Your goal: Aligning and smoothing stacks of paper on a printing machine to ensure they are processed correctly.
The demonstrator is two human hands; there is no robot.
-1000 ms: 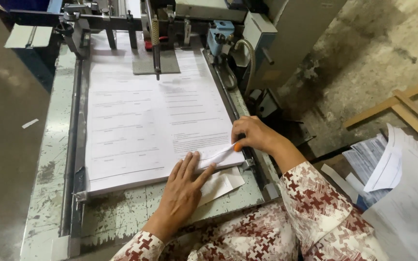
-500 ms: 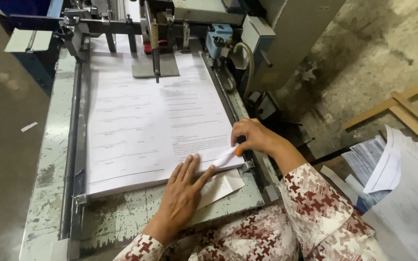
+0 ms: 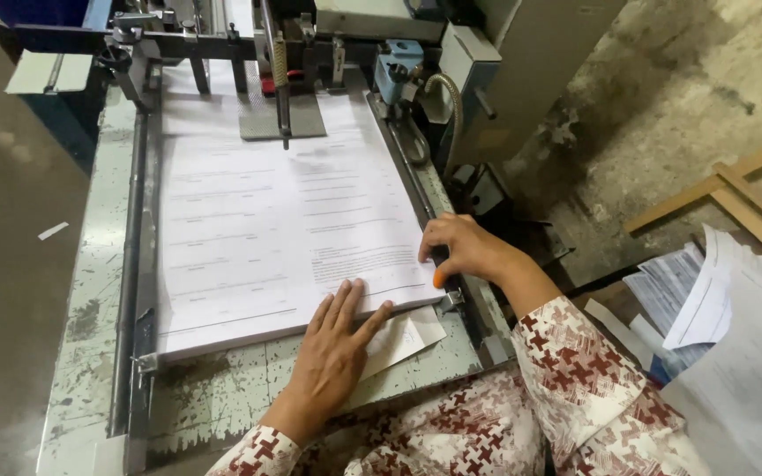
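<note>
While a thick stack of printed sheets is laid flat on the worn, paint-chipped feed table of a machine, its near edge is pressed by the left hand, held flat with fingers spread and nothing grasped. At the stack's near right corner, the right hand is curled over the edge against the side rail; something small and orange is seen under it. A loose slip of paper is partly covered by the left hand. Loose sheets are piled at the right.
</note>
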